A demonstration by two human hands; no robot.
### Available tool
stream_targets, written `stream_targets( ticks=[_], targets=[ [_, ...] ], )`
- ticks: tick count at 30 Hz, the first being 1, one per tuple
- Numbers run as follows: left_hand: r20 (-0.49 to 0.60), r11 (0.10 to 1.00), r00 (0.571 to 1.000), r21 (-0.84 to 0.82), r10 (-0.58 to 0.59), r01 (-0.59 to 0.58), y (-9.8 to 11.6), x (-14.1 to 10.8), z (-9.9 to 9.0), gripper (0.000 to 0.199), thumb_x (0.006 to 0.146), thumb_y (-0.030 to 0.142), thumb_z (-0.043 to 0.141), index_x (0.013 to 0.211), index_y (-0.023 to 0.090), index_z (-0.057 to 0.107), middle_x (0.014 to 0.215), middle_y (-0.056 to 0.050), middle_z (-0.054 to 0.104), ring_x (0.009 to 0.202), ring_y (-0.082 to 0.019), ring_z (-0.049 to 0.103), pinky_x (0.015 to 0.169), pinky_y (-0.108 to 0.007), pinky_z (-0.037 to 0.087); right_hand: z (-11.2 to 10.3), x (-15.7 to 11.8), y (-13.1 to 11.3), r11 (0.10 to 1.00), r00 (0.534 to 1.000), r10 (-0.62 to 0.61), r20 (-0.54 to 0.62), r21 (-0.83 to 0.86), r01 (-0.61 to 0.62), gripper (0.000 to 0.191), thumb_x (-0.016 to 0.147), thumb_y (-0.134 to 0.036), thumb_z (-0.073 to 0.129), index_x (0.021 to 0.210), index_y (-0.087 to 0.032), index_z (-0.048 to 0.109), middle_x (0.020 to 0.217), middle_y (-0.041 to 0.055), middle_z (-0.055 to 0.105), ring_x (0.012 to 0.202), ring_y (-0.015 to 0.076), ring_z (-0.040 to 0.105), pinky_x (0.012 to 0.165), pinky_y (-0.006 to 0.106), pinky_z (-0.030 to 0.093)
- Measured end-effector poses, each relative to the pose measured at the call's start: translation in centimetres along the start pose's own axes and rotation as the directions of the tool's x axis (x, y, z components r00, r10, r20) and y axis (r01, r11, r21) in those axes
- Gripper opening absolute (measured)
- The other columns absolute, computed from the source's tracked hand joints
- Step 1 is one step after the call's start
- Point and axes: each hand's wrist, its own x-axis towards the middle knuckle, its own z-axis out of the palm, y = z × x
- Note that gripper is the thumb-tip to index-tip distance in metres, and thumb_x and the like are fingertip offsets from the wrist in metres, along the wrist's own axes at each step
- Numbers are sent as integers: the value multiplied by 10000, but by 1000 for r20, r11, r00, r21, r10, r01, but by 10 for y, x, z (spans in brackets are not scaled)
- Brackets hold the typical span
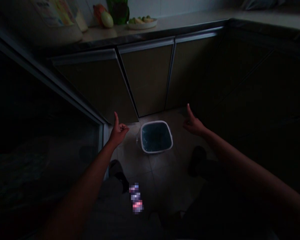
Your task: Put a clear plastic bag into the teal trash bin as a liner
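Your left hand [118, 132] and right hand [194, 126] hover empty either side of square waste bin [155, 151], thumbs raised, fingers [123, 127] curled in, clenched on nothing. Bin stands on tiled floor [150, 173] before cabinet doors [147, 78], blue liner [155, 137] inside, neither hand touching. Bin looks light, stiff plastic, apt to skid on tile; take hold at white rim [165, 125], opposite sides. Fruit plate [142, 24] sits on table [180, 23] beyond.
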Motion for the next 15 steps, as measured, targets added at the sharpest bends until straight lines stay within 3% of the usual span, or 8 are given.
stream_targets(
  ticks=[7,11,13,15],
  targets=[
    [-35,1000,999,3,23,-23,16,-2,-5,1257,787,162,764,1711,256,-84,814,46,640,612,-93,501,614,-212,400,2,-1,-11,1000,999,5,-33,-7,-5,1179,827,-171,620,1707,-193,-165,1032,97,794,721,198,700,718,333,561],
    [-33,995,998,83,56,-53,27,-8,-7,1112,796,188,761,1715,276,140,824,47,585,661,-95,486,653,-216,422,2,-5,-15,999,999,2,-35,-32,-3,1166,841,-197,630,1709,-167,-147,1026,96,786,755,204,702,743,332,551],
    [-8,990,998,129,63,-61,33,-15,-8,970,812,215,745,1676,276,308,826,53,546,662,-85,470,651,-206,418,5,-8,-18,999,1000,-6,-25,-51,5,1105,866,-242,648,1728,-177,-41,1054,93,778,761,200,702,740,320,540],
    [61,982,998,183,34,-44,37,-22,-8,765,845,264,716,1578,254,497,843,44,544,644,-78,461,624,-201,403,11,-11,-21,995,1000,-22,8,-102,22,925,899,-299,662,1708,-208,225,1112,95,769,783,193,704,737,305,529]
  ],
)
